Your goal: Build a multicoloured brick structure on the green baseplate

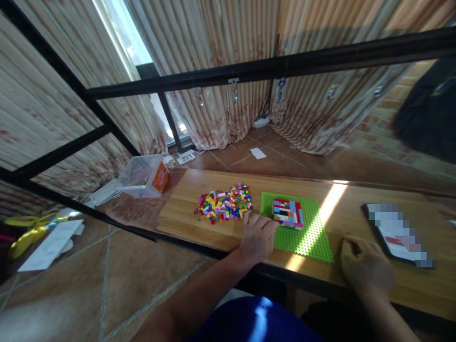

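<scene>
A green baseplate (313, 228) lies on the wooden table (185, 209), with a flat multicoloured block of bricks (288, 213) built on its near-left part. A heap of small loose coloured bricks (224, 204) lies just left of the plate. My left hand (257, 237) rests flat on the table at the plate's left edge, fingers stretched toward the heap and the built block, holding nothing. My right hand (365, 266) sits on the table right of the plate with its fingers curled under; nothing shows in it.
A tablet or phone with a blurred screen (399, 232) lies at the table's right. A clear plastic box with an orange label (146, 176) lies tipped at the left end. Black frame bars (249, 71) cross overhead. Papers and yellow items (32, 232) lie on the tiled floor.
</scene>
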### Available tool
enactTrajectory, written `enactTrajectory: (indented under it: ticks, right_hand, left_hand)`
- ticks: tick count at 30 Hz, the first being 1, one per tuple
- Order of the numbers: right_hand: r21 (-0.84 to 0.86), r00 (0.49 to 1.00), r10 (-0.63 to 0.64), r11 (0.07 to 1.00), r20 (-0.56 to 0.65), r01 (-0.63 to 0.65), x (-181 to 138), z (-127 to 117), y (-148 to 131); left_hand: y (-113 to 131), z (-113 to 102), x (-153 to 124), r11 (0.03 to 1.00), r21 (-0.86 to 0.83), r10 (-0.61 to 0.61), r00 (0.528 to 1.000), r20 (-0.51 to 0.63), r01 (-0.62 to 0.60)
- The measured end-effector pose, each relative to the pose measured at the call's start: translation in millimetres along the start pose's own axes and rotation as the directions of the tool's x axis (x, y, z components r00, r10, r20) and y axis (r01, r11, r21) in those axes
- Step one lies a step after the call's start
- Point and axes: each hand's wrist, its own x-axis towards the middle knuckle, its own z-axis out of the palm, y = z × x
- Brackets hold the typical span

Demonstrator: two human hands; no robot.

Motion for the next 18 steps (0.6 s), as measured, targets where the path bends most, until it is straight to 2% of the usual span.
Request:
enactTrajectory:
  ticks: [7,12,18]
  right_hand:
    - [0.023,1.000,0.020,1.000,0.016,-0.021,0.0,-1.1,-0.2]
    - [0.015,1.000,0.001,1.000,0.005,-0.001,-0.6,-0.8,-0.1]
    - [0.005,1.000,0.014,1.000,-0.001,-0.014,-0.9,-0.3,-0.9]
  left_hand:
    - [-46.0,-40.1,-35.0,0.972,0.116,-0.193,0.976,-0.106,0.205]
    - [-74.4,-61.0,-50.0,0.940,0.189,-0.248,0.949,-0.193,0.284]
    - [-93.0,-75.3,-58.1,0.907,0.213,-0.306,0.916,-0.258,0.363]
